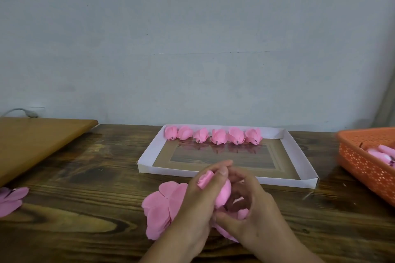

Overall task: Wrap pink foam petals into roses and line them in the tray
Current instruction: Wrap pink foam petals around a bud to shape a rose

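Both hands work one pink foam flower (162, 205) just in front of the white tray (149, 151). My left hand (198, 203) pinches the rolled centre of the flower (205, 179), its fingers curled round the bud. My right hand (254, 207) grips the flower's lower petals from the right. Loose petals fan out to the left of my hands. Along the tray's far wall stand several finished pink roses (213, 135) in a row. The underside of the flower is hidden by my hands.
An orange perforated basket (363, 166) with more pink petal pieces sits at the right edge. Another flat pink petal piece (10, 199) lies at the far left. A light wooden board (36, 143) lies at the back left, a wall behind.
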`<state>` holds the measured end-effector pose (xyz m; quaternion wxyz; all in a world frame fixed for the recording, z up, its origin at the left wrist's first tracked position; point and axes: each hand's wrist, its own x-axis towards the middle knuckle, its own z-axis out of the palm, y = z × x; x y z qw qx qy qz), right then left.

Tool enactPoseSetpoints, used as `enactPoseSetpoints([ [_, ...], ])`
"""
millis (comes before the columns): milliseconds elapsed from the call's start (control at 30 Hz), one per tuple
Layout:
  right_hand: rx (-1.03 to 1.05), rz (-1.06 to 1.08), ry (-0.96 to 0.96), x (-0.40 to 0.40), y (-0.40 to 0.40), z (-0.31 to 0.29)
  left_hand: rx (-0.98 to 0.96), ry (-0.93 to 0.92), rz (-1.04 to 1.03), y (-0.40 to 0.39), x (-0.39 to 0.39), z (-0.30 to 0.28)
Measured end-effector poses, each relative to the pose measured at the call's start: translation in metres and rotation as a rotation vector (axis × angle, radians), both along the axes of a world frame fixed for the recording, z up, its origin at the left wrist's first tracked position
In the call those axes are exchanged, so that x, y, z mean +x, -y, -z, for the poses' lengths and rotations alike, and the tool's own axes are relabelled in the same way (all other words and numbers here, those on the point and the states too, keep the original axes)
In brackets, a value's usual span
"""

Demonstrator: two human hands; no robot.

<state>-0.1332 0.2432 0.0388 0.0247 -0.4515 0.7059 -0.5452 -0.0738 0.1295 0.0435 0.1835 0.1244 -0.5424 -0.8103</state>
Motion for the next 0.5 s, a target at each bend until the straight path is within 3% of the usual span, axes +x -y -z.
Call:
enactPoseSetpoints([
  [100, 0.017, 0.054, -0.013, 0.004, 0.001, 0.004, 0.193, 0.017, 0.042, -0.006, -0.001, 0.001],
  [367, 0.005, 0.172, -0.110, 0.002, 0.002, 0.006, 0.428, 0.004, 0.048, -0.002, -0.003, 0.001],
  [500, 0.044, 0.273, -0.519, -0.001, 0.001, 0.010, 0.445, -0.052, -0.031, 0.005, -0.006, 0.001],
])
